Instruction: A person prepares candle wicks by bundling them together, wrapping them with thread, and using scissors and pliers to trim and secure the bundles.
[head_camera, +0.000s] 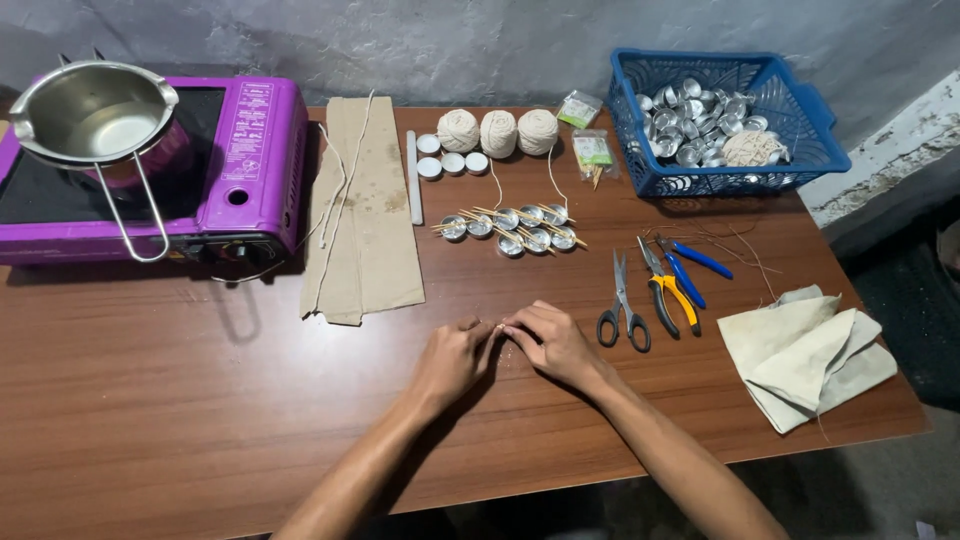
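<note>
Small stick (497, 326) pinched between fingertips of left hand (452, 360) and right hand (552, 345), both closed on it; lay crosswise, low over counter (200, 400), scissors (622, 305) just right.

Even, soft overhead light, faint shadows, sharp focus, slight edge distortion.

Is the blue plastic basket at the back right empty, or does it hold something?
Not empty: the blue plastic basket holds many small round metal cups and one ball of pale string.
</note>
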